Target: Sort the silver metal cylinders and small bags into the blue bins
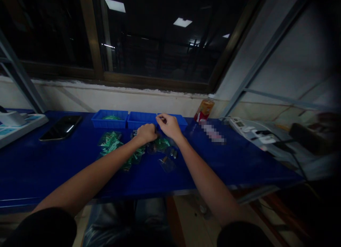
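Observation:
My left hand is closed, knuckles up, low in front of the middle blue bin; whatever its fingers hold is hidden. Just right of it, my right hand has its fingers curled into a pinch at the front of the right blue bin. Anything in that pinch is too small and dark to name. A heap of green pieces with clear plastic wrapping lies left of my left hand. More green pieces sit below the hands, near small silvery cylinders and a clear plastic bag.
In the left blue bin there is something green. A black phone and a white power strip lie to the left. A drink bottle stands back right, near another power strip with cables. Behind the table is a window.

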Available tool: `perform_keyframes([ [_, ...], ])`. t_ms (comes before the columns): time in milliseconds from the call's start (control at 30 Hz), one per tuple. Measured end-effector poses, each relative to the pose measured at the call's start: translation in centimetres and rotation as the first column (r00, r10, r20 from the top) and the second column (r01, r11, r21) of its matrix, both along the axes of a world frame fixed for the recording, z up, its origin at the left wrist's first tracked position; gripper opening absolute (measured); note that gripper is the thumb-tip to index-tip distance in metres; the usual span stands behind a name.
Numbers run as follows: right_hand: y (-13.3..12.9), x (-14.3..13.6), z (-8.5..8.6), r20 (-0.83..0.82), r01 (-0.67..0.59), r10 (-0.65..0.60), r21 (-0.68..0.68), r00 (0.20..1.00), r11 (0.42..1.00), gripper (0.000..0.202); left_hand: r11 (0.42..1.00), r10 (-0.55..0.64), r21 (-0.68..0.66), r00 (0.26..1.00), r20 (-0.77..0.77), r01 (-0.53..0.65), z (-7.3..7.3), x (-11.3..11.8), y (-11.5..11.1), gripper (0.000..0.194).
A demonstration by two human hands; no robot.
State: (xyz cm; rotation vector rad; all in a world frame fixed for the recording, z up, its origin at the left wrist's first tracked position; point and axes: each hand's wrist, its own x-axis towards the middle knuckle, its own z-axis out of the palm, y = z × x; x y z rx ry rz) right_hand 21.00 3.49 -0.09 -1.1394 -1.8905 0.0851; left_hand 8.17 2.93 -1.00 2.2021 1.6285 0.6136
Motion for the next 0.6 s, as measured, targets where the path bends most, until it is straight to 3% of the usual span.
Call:
perform_keyframes([
  [100, -0.1, -0.2, 0.1, -0.068, -0.007, 0.003, -0.053, 0.998, 0.999, 0.024, 0.999, -0.047, -0.008, 0.968, 0.246, 0.05, 0.0, -1.0, 0.6, 0.012],
  [233, 0.1, -0.8, -0.3, -0.165, -0.08, 0.06, -0.117, 0.985, 0.99, 0.027, 0.998, -0.034, -0.021, 0.77, 0.637, 0.062, 0.2, -4.2, 0.4, 0.018],
  [367, -0.1, -2.5, -1.1, -0.211, -0.276, 0.229, -0.235, 0.95, 0.932, 0.02, 0.998, -0.036, -0.01, 0.648, 0.761, 0.068, 0.0, -6.8, -0.9, 0.024],
  [433, -0.3, -3.4, -1.4, -0.223, -0.318, 0.26, -0.285, 0.94, 0.904, 0.015, 0.998, -0.011, -0.033, 0.622, 0.783, 0.06, -0.3, -7.4, -1.3, 0.026],
  [500, -0.4, -3.8, -1.5, -0.224, -0.305, 0.244, -0.298, 0.944, 0.905, 0.014, 0.999, 0.005, -0.034, 0.625, 0.781, 0.035, -0.5, -7.6, -1.5, 0.028],
  [600, -0.4, -3.7, -1.4, -0.184, -0.208, 0.169, -0.221, 0.968, 0.953, 0.016, 0.997, 0.07, -0.027, 0.629, 0.774, -0.077, -0.6, -7.7, -1.6, 0.028],
])
